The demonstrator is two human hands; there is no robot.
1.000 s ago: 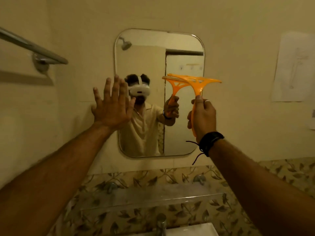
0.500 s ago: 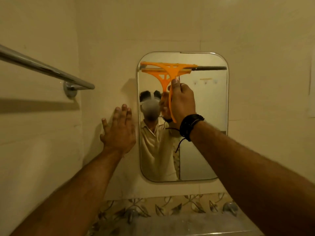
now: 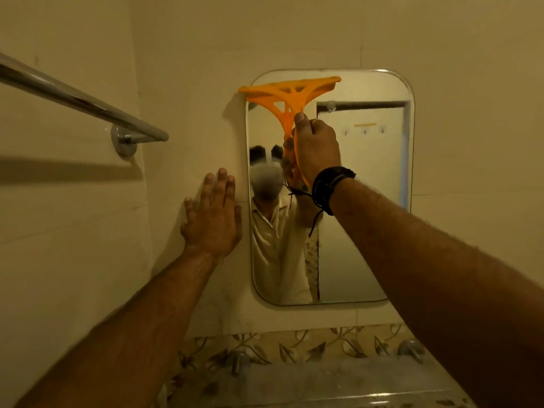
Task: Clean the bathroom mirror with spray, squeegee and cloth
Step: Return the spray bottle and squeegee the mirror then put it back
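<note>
A rounded rectangular mirror (image 3: 362, 225) hangs on the cream wall ahead. My right hand (image 3: 316, 148) grips the handle of an orange squeegee (image 3: 287, 94), whose wide blade lies against the mirror's top left corner, reaching slightly past the left edge. My left hand (image 3: 213, 219) rests flat on the wall just left of the mirror, fingers spread upward, holding nothing. A black band circles my right wrist. No spray bottle or cloth is in view.
A chrome towel rail (image 3: 79, 103) juts from the left wall at upper left. Below the mirror runs a leaf-patterned tile strip (image 3: 294, 346) and a glass shelf (image 3: 309, 384) on metal brackets.
The squeegee has moved from in front of the mirror's right side up to its top left corner. My left hand dropped from the mirror's edge onto the wall beside it.
</note>
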